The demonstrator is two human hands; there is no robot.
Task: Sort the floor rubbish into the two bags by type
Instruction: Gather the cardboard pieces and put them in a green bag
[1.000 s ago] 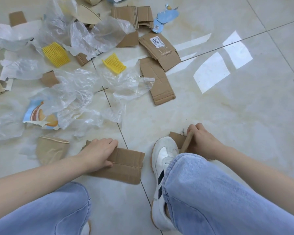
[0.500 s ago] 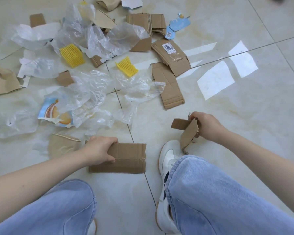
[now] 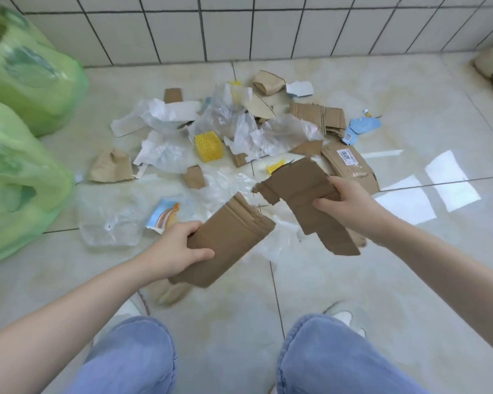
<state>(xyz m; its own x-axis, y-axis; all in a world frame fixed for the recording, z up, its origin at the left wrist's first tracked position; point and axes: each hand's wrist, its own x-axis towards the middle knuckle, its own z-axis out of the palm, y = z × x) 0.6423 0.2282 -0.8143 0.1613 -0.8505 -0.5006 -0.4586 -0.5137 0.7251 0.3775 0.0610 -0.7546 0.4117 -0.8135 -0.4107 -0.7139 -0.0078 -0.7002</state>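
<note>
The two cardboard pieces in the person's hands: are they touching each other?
Apart. The head view shows pale floor between the left cardboard piece and the right cardboard piece.

So there's two flat brown cardboard pieces up off the floor: a creased rectangular cardboard piece (image 3: 228, 240) in the left hand (image 3: 180, 248); a torn ragged cardboard piece (image 3: 305, 197) in the right hand (image 3: 345, 203); two bulging green bags (image 3: 20, 172) sit far left; clear plastic wrap (image 3: 279, 132), yellow mesh (image 3: 208, 146) and more cardboard litter the floor (image 3: 239, 322).
</note>
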